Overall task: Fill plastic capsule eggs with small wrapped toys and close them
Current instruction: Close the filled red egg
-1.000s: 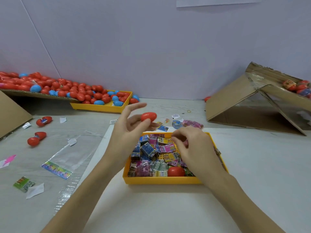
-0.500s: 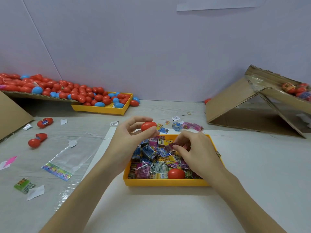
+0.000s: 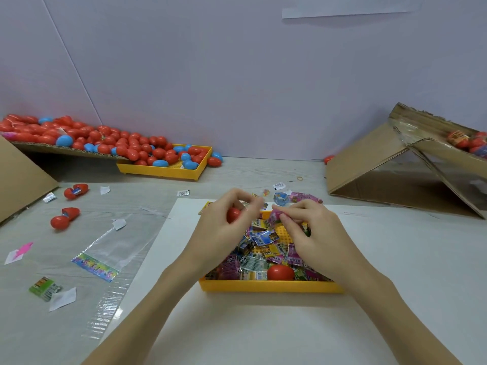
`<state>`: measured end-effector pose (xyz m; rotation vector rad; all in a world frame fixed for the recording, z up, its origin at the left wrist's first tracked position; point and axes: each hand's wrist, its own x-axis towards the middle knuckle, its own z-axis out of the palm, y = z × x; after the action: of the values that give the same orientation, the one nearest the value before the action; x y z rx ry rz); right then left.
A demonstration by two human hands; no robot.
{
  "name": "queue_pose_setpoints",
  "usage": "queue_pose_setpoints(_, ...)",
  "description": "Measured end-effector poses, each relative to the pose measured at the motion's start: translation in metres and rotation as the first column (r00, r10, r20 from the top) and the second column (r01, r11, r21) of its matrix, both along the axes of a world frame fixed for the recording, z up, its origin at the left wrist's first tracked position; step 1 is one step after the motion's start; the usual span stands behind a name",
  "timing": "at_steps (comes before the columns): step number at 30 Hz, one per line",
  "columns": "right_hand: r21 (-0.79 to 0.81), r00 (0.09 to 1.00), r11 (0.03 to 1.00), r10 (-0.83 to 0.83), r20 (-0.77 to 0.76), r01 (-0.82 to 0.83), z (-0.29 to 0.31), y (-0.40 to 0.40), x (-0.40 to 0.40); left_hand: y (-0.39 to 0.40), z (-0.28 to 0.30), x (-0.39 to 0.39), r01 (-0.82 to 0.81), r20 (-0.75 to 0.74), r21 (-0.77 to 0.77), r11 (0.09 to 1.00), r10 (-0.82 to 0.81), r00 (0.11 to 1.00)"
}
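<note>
pale lilac wall (image 3: pixel 237 75), grey table (image 3: pixel 250 172)

Left hand (image 3: pixel 224 227) hides most of red egg (image 3: pixel 233 214).

Bright even light, soft shadows, wide-angle warp

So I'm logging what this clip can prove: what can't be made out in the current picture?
Head view only:
- Red egg in the left hand: mostly wrapped by fingers, so open or closed is unclear.
- Pink wrapped toy pinched by the right hand: print blurred.
- Near yellow tray: right side hidden under that hand.
- Cardboard box at right: cut off by the frame edge.
</note>
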<state>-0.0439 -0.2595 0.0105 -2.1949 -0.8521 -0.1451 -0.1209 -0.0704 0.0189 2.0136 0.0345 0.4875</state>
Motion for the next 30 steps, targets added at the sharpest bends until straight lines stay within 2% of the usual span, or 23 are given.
queue_pose_setpoints(1, 0.034, 0.999, 0.999, 0.019, -0.028, -0.018, 0.002, -0.001, -0.001, -0.002, -0.001, -0.002, -0.006, 0.029, 0.102, 0.995, 0.003, 1.000)
queue_pose_setpoints(3, 0.075, 0.996, 0.996, 0.052, -0.071, -0.047, 0.004, -0.001, -0.003, -0.006, -0.003, -0.002, 0.005, 0.089, 0.199, 0.980, -0.024, 0.996)
queue_pose_setpoints(7, 0.102, 0.989, 0.992, 0.082, -0.122, -0.070, 0.005, -0.001, -0.006, -0.008, -0.004, -0.001, -0.018, 0.132, 0.180, 0.984, -0.006, 0.991)
queue_pose_setpoints(13, 0.143, 0.996, 0.988, 0.064, -0.066, -0.054, 0.010, -0.003, -0.011, -0.003, -0.003, 0.000, 0.033, 0.085, 0.225, 0.974, -0.054, 0.995)
queue_pose_setpoints(16, 0.163, 0.990, 0.984, 0.089, -0.113, -0.070, 0.012, -0.004, -0.010, -0.001, -0.004, 0.000, 0.053, 0.070, 0.272, 0.961, -0.075, 0.995)
queue_pose_setpoints(17, 0.174, 0.987, 0.983, 0.087, -0.134, -0.063, 0.012, -0.005, -0.010, 0.000, -0.005, 0.000, 0.070, 0.038, 0.254, 0.965, -0.083, 0.996)
queue_pose_setpoints(18, 0.198, 0.986, 0.979, 0.075, -0.152, -0.043, 0.012, -0.006, -0.009, -0.001, -0.004, 0.000, 0.106, -0.023, 0.171, 0.980, -0.103, 0.994)
queue_pose_setpoints(20, 0.282, 0.978, 0.959, 0.043, -0.205, 0.017, 0.014, -0.010, -0.006, -0.004, 0.001, 0.001, 0.172, -0.128, -0.191, 0.966, -0.198, 0.972)
queue_pose_setpoints(21, 0.336, 0.968, 0.941, 0.044, -0.249, 0.043, 0.016, -0.012, -0.005, -0.005, 0.003, 0.001, 0.193, -0.121, -0.383, 0.903, -0.256, 0.959)
queue_pose_setpoints(22, 0.388, 0.953, 0.919, 0.055, -0.297, 0.068, 0.017, -0.013, -0.005, -0.004, 0.004, 0.002, 0.216, -0.081, -0.509, 0.833, -0.296, 0.952)
queue_pose_setpoints(24, 0.466, 0.921, 0.876, 0.071, -0.382, 0.126, 0.017, -0.014, -0.004, 0.000, 0.005, -0.001, 0.267, -0.042, -0.480, 0.836, -0.326, 0.944)
queue_pose_setpoints(26, 0.515, 0.895, 0.840, 0.084, -0.437, 0.173, 0.018, -0.013, -0.006, 0.001, 0.006, -0.005, 0.304, -0.011, -0.323, 0.896, -0.325, 0.946)
queue_pose_setpoints(28, 0.542, 0.886, 0.817, 0.087, -0.455, 0.198, 0.017, -0.010, -0.007, -0.001, 0.009, -0.007, 0.264, 0.021, -0.226, 0.938, -0.266, 0.964)
queue_pose_setpoints(30, 0.546, 0.889, 0.810, 0.070, -0.453, 0.214, 0.016, -0.009, -0.008, -0.005, 0.011, -0.007, 0.255, 0.038, -0.218, 0.942, -0.253, 0.967)
